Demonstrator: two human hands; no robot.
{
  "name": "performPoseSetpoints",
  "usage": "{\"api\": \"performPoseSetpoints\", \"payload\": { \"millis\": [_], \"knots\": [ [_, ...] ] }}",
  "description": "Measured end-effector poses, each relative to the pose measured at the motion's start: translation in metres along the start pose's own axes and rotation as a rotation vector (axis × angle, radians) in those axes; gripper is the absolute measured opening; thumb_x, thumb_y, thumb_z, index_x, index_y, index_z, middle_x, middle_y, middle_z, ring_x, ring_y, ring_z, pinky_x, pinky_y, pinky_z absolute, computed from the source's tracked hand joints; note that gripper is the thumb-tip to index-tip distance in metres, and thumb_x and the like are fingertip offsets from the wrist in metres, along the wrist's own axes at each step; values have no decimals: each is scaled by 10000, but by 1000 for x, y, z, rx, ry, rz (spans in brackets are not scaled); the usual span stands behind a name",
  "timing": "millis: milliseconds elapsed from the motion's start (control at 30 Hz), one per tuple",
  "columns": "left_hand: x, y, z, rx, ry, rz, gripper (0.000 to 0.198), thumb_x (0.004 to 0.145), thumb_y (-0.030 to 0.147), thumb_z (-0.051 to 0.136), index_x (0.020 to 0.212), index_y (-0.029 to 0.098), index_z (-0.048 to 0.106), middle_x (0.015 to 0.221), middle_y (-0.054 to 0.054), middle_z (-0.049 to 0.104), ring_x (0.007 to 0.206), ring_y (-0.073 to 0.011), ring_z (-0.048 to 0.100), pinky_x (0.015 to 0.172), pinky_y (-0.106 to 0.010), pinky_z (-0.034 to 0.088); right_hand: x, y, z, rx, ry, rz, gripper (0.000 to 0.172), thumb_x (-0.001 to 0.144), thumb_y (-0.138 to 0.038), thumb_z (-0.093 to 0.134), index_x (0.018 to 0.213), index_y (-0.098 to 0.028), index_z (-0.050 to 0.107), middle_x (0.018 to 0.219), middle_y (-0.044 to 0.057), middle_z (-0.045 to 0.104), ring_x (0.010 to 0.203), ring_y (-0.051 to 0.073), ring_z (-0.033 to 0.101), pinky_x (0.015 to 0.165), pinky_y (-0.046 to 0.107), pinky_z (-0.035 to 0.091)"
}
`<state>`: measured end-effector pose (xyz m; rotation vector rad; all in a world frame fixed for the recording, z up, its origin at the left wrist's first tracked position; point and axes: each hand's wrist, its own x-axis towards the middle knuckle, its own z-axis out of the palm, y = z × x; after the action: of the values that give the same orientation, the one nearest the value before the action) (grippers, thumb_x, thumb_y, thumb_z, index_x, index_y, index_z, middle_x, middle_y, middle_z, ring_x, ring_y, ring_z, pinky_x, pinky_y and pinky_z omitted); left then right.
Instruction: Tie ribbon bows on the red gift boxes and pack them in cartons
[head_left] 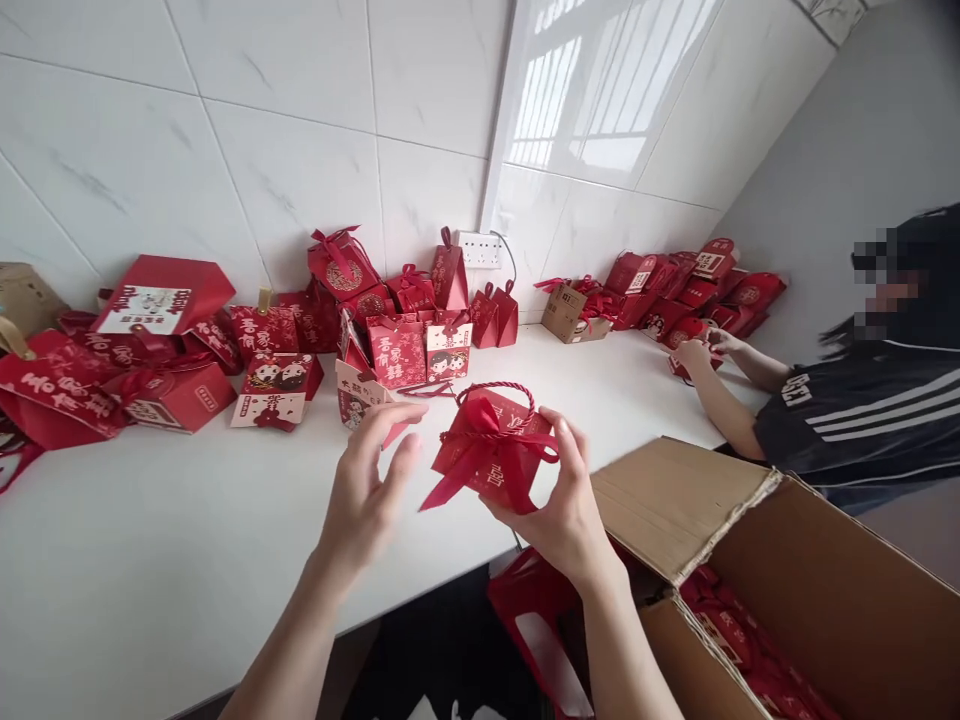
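In the head view, my right hand [559,500] grips a small red gift box [517,480] from its right side and underneath. A red ribbon bow is tied across the box, and a twisted cord handle arches over its top. My left hand [375,480] is raised just left of the box, apart from it, with thumb and fingers spread and nothing between them. Behind my left hand stands a small open box [356,395] with a cartoon print. Red ribbon strips [427,390] lie on the white table [442,530] behind the held box.
Several red gift boxes [180,390] line the tiled wall, with more piled at the far right [682,285]. A brown carton of ribbons [574,315] stands between. At right, a co-worker [847,400] handles a red box. An open cardboard box [862,580] holds red packages.
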<state>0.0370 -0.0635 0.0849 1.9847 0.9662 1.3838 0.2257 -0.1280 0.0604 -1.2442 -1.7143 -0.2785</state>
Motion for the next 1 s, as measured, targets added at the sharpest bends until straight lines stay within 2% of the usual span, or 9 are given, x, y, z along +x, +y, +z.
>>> {"api": "performPoseSetpoints", "payload": {
  "millis": [133,300,433,533,633,767,867,933,1000],
  "knots": [
    [6,0,19,-6,-67,14,321,867,435,487,1091,215,556,1079,-59,606,1000,-208,587,884,-356,480,-5,-6,-17,-92,-63,-12,1024,724,-167,728,1461,-306,31,1343,169,298,1244,320,389,931,524,472],
    [12,13,42,52,-250,118,452,798,471,594,1186,250,520,1253,-55,529,1174,-228,507,968,-368,456,-18,-4,-38,-69,-154,57,1001,751,-182,707,1458,-328,13,1371,154,275,1264,306,383,931,497,493],
    [17,10,54,-19,-305,-10,290,831,448,554,1014,225,586,1007,-29,655,816,-163,657,699,-266,538,-32,-2,-58,-68,-193,185,1011,731,-186,718,1458,-307,27,1378,152,289,1251,296,401,912,478,517],
    [23,-8,57,195,-238,-155,186,869,358,485,877,211,599,764,-14,670,645,-172,650,578,-266,491,-43,-2,-72,-140,-168,245,994,727,-195,721,1458,-296,54,1367,154,308,1242,303,410,913,494,511],
    [25,-20,58,470,-231,-182,157,844,271,485,928,205,599,840,-52,683,707,-224,653,600,-309,476,-50,-3,-81,-213,-131,274,976,740,-210,710,1459,-287,55,1362,161,315,1246,311,404,918,509,500],
    [14,4,64,323,-124,96,221,886,315,446,1011,189,577,975,-78,643,880,-214,624,771,-332,494,-54,-2,-85,-219,-128,255,966,755,-225,700,1462,-285,44,1360,164,316,1246,307,404,926,511,492],
    [4,36,73,138,-241,335,247,877,323,508,1085,196,545,1079,-73,594,1041,-192,567,908,-324,464,-55,-3,-86,-175,-122,236,974,749,-220,708,1462,-284,46,1366,163,312,1262,300,393,951,504,479],
    [-2,51,80,88,-262,414,136,867,271,542,983,200,553,1002,-53,601,991,-172,576,876,-306,475,-56,-4,-87,-150,-112,234,975,749,-219,711,1461,-280,48,1372,166,307,1272,296,384,958,494,477],
    [-9,59,86,69,-185,497,35,855,199,561,850,201,526,832,-16,605,832,-147,591,792,-291,480,-59,-6,-90,-142,-97,231,971,751,-219,713,1460,-277,52,1375,171,305,1277,297,379,959,494,478]
  ]
}}
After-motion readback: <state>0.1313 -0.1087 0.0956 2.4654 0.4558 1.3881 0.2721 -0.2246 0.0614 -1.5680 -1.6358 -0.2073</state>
